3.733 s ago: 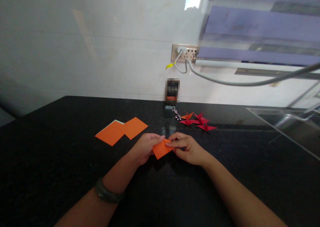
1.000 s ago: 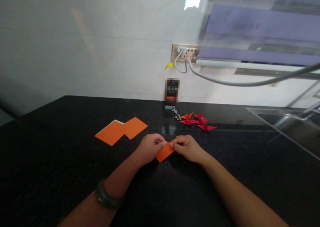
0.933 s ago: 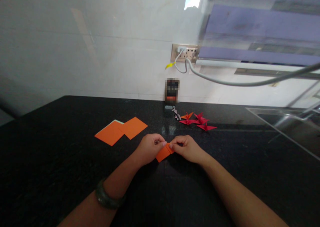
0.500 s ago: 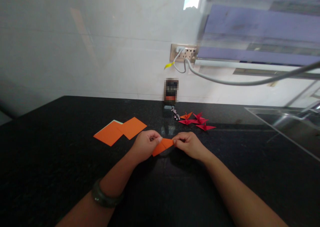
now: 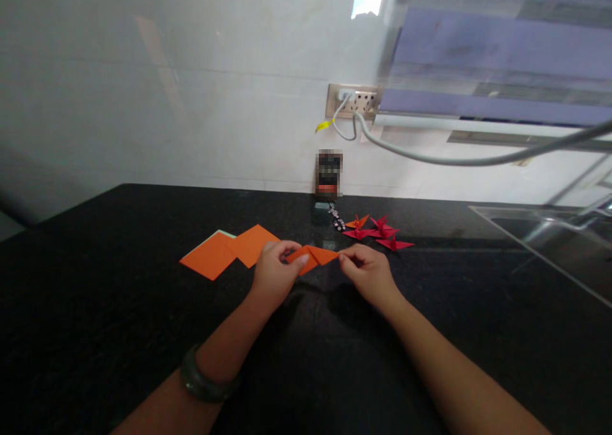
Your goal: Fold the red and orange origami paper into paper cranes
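Observation:
Between my hands is a folded orange origami paper (image 5: 321, 256), raised a little off the dark countertop. My left hand (image 5: 277, 270) pinches its left part, with the thumb on the near face. At the pointed right tip, the thumb and index finger of my right hand (image 5: 367, 270) are closed on the paper. A diagonal fold edge shows across its middle. Just left of my left hand lie flat orange paper squares (image 5: 210, 256), overlapping, with a pale green edge showing under one.
Several red paper cranes (image 5: 394, 244) and an orange one (image 5: 357, 222) stand behind my right hand. Beside them lies a beaded strap (image 5: 337, 218) near a blurred-out item (image 5: 329, 173) against the wall. A sink (image 5: 540, 243) is at right; a grey cable (image 5: 430, 157) hangs above.
Both hands have lifted the orange paper up and slightly away from me. It is tilted differently, so its fold edge shows more. The right hand has shifted slightly right.

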`<act>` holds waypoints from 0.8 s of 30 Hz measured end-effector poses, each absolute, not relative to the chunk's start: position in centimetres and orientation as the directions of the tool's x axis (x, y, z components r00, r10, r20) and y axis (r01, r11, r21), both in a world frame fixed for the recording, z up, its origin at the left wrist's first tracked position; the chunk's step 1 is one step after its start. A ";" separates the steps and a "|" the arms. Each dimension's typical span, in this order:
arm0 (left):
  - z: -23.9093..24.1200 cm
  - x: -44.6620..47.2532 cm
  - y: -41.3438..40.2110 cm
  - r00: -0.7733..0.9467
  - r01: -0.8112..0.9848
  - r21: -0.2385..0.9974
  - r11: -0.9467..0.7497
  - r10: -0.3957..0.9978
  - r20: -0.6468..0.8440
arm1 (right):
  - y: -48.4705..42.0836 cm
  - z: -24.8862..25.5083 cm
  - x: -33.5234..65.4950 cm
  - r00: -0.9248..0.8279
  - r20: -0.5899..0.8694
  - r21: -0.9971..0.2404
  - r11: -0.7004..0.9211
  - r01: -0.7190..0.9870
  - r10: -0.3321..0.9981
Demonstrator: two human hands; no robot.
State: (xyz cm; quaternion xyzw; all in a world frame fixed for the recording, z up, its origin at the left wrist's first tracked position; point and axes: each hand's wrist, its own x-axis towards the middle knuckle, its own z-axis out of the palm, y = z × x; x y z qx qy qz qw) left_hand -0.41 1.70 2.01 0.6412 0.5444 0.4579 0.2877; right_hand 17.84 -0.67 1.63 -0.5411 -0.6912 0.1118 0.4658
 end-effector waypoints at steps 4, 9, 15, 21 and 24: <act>2.4 -0.1 1.4 -0.011 0.315 0.944 -0.101 0.994 0.110 | -1.2 2.0 17.6 -0.140 0.711 -0.401 0.561 0.724 0.689; 2.9 0.4 0.7 0.256 0.072 0.981 0.177 0.948 -0.190 | -2.0 2.2 17.1 -0.371 0.688 -0.263 0.691 0.673 0.623; 2.5 0.1 0.9 0.334 -0.094 0.975 0.200 0.929 -0.158 | -2.2 2.3 16.1 -0.245 0.571 -0.566 0.592 0.573 0.783; 2.4 0.0 0.5 0.535 0.022 0.976 0.218 0.822 -0.196 | -0.7 1.4 16.4 0.173 0.037 -0.989 0.012 0.147 0.984; 2.4 0.1 0.4 0.615 0.046 0.975 0.215 0.763 -0.198 | -0.5 1.2 16.5 0.049 -0.032 -0.999 -0.030 -0.040 0.998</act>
